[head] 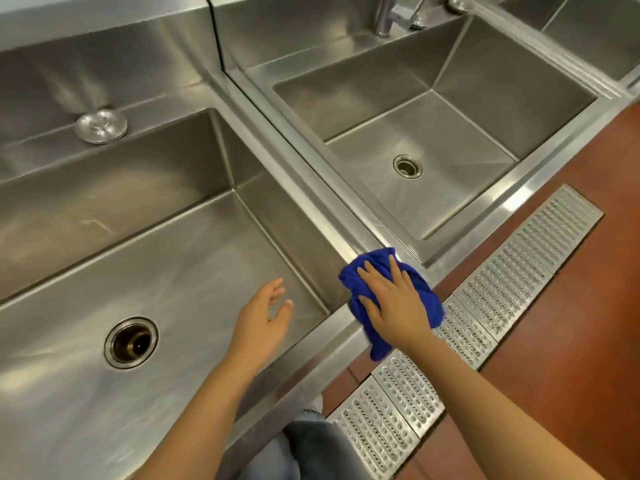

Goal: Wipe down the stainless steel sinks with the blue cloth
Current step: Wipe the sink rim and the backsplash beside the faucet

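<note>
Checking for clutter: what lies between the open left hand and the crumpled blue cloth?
Only bare steel, head view: the stainless steel sink's side wall, between left hand and blue cloth.
</note>
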Demonstrator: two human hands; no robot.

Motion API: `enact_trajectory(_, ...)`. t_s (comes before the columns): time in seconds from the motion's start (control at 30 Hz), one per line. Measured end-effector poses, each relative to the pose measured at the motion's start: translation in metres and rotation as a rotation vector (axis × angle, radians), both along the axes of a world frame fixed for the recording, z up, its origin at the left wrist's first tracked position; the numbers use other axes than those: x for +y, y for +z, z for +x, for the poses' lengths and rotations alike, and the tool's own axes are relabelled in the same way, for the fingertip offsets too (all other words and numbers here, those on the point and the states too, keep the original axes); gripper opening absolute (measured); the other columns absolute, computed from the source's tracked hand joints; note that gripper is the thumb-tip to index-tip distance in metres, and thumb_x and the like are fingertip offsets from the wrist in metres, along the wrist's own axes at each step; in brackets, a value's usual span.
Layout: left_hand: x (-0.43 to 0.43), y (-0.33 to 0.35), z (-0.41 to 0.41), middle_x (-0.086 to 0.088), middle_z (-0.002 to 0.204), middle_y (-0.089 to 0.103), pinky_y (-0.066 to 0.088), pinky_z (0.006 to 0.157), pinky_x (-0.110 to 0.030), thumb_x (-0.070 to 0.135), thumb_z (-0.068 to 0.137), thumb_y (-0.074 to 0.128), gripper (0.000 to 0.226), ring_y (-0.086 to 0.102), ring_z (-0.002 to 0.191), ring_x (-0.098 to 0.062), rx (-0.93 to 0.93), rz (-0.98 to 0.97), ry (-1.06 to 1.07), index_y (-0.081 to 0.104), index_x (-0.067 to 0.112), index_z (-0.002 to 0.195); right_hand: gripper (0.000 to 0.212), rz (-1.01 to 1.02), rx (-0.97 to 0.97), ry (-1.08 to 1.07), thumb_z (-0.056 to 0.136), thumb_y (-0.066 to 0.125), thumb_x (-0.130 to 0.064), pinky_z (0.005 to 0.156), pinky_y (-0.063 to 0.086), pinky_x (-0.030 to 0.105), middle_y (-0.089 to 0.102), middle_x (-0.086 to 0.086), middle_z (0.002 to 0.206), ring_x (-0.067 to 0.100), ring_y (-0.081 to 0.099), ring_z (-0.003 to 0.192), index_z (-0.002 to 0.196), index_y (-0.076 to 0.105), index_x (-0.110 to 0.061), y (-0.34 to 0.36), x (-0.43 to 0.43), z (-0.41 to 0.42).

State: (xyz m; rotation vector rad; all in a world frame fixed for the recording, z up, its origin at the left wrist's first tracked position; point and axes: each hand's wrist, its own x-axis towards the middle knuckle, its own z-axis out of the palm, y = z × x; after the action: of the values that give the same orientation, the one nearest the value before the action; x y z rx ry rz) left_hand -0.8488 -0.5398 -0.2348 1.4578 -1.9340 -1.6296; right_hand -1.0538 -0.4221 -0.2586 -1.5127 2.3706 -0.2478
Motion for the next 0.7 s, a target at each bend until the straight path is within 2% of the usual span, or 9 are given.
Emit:
enact_trajectory(0.07,-0.001,0.005,-0.001,0.001,0.134,0.053,0.034,0.098,-0.021,0.014,0.098,0.051,0.043,0.047,0.121,-0.009,0.016,-0.009,-0.017,0.044,0.017,0.14,0.051,0.038,-0.039,0.046,0.101,0.035,-0.04,0.118,0.009,0.045,0.026,-0.008,0.157,0.027,0.001,0.149,0.149,0.033,-0.023,0.003,-0.012,-0.011)
enact_trajectory(0.13,-0.004,0.008,0.0,0.001,0.134,0.053,0.034,0.1,-0.021,0.013,0.097,0.052,0.043,0.047,0.122,-0.011,0.032,-0.021,-0.031,0.044,0.016,0.14,0.052,0.071,-0.025,0.075,0.101,0.037,-0.039,0.119,0.01,0.046,0.022,-0.008,0.158,0.026,0.0,0.149,0.15,0.029,-0.024,0.005,-0.01,-0.014)
enact_trajectory(0.23,-0.011,0.013,0.005,-0.001,0.133,0.054,0.034,0.1,-0.021,0.012,0.097,0.053,0.042,0.048,0.121,-0.012,0.053,-0.042,-0.037,0.046,0.014,0.138,0.07,0.032,0.02,0.017,0.09,0.016,-0.058,0.119,0.014,0.049,0.017,-0.007,0.158,0.026,-0.003,0.148,0.15,0.026,-0.024,0.007,0.014,-0.007)
enact_trajectory(0.33,-0.021,0.011,0.011,-0.003,0.13,0.057,0.034,0.099,-0.021,0.012,0.096,0.054,0.041,0.05,0.119,-0.013,0.047,-0.079,-0.007,0.048,0.012,0.136,0.083,0.082,0.017,-0.058,0.081,0.005,-0.069,0.119,0.005,0.043,0.006,-0.007,0.158,0.019,-0.016,0.141,0.152,0.013,-0.026,0.008,0.025,-0.012)
enact_trajectory(0.4,-0.023,0.01,0.013,-0.003,0.128,0.057,0.035,0.099,-0.022,0.011,0.095,0.055,0.041,0.052,0.118,-0.014,0.042,-0.086,0.021,0.048,0.011,0.136,0.088,0.131,0.04,-0.029,0.08,0.0,-0.074,0.119,0.004,0.043,0.005,-0.004,0.159,0.023,-0.015,0.143,0.152,0.013,-0.026,0.01,0.019,-0.015)
enact_trajectory(0.47,-0.026,0.008,0.013,-0.004,0.126,0.058,0.036,0.098,-0.023,0.011,0.095,0.055,0.04,0.053,0.116,-0.015,0.036,-0.085,0.042,0.049,0.012,0.135,0.077,0.184,0.097,0.009,0.087,0.006,-0.067,0.119,0.006,0.046,0.003,-0.003,0.161,0.03,-0.012,0.146,0.153,0.01,-0.028,0.012,0.003,-0.018)
enact_trajectory(0.53,-0.03,0.005,0.012,-0.002,0.122,0.059,0.038,0.1,-0.026,0.011,0.095,0.056,0.039,0.054,0.118,-0.017,0.036,-0.085,0.074,0.05,0.013,0.133,0.061,0.213,0.133,0.037,0.099,0.022,-0.054,0.118,0.007,0.047,0.002,-0.002,0.162,0.033,-0.01,0.147,0.153,0.008,-0.03,0.012,-0.013,-0.023)
enact_trajectory(0.6,-0.036,0.001,0.009,-0.002,0.121,0.059,0.039,0.102,-0.029,0.011,0.095,0.056,0.039,0.054,0.119,-0.018,0.028,-0.085,0.122,0.05,0.013,0.133,0.058,0.204,0.164,0.076,0.101,0.03,-0.046,0.118,0.008,0.047,0.003,-0.002,0.162,0.034,-0.008,0.147,0.153,0.008,-0.031,0.013,-0.029,-0.028)
enact_trajectory(0.7,-0.039,-0.004,-0.002,-0.004,0.124,0.059,0.038,0.101,-0.028,0.01,0.095,0.055,0.039,0.054,0.118,-0.018,-0.003,-0.067,0.195,0.05,0.012,0.134,0.059,0.219,0.201,0.168,0.101,0.029,-0.046,0.118,0.009,0.048,0.002,-0.001,0.162,0.035,-0.007,0.147,0.153,0.006,-0.032,0.013,-0.062,-0.036)
